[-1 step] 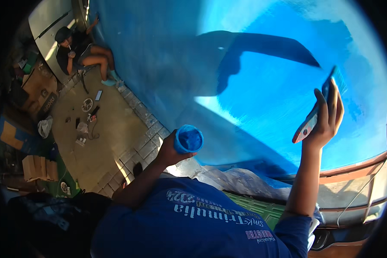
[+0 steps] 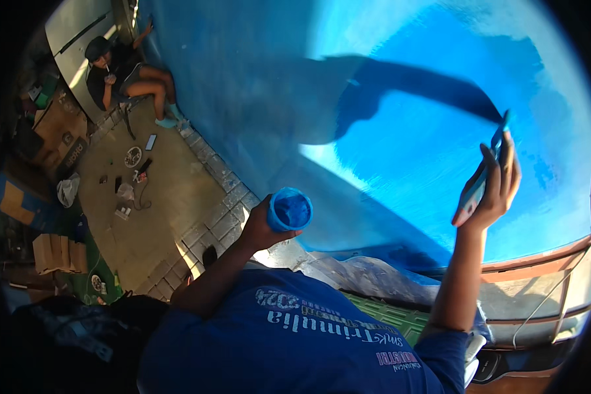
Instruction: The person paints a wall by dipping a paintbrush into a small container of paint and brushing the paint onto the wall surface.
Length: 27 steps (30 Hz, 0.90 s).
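In my left hand is a blue plastic cup, held by its side with the fingers closed round it. Blue paint shows inside the cup. My right hand grips a paintbrush by its pale handle, bristle end up. The bristles are blue and seen nearly edge-on against the wall; whether they touch it I cannot tell. Bright blue paint covers a broad patch of the wall, with ragged, lighter edges around it. The shadow of an arm falls across that patch.
A person sits far left against the wall's end. On the floor lie a phone, a round dish and small items. Cardboard boxes stand at left. Crumpled plastic sheeting and a green slatted surface lie below the wall.
My right hand has turned the paintbrush, and its bristle end sits slightly lower and more edge-on. The arm's shadow on the wall has shifted a little. My left hand and the cup hardly moved.
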Available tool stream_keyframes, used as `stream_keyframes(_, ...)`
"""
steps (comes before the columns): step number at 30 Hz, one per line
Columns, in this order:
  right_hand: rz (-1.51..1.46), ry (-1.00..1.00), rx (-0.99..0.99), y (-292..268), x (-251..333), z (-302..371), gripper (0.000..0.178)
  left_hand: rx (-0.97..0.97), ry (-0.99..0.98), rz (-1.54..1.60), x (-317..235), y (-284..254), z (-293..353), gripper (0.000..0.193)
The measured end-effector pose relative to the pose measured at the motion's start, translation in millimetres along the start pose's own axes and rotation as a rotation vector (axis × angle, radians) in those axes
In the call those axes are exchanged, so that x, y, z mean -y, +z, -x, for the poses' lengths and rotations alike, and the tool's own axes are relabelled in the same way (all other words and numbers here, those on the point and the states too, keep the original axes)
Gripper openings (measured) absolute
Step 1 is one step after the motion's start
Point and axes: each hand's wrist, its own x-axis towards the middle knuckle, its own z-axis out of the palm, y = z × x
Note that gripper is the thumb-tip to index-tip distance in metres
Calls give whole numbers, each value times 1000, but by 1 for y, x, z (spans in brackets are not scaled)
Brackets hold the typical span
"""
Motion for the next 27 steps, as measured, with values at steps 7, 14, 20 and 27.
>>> stream_keyframes(7, -421, 426, 1250, 87, 143, 278, 30, -92, 74, 105, 24, -68, -40, 74)
stream_keyframes(14, -342, 991, 1315, 15, 203, 397, 26, -24, 34, 42, 52, -173, -61, 73)
stream_keyframes(20, 2, 1253, 1565, -23, 232, 421, 41, 186, -8, -13, 53, -230, -87, 73)
stream_keyframes(27, -262, 1160, 1687, 23, 253, 402, 54, 231, -37, -30, 67, -250, -123, 76)
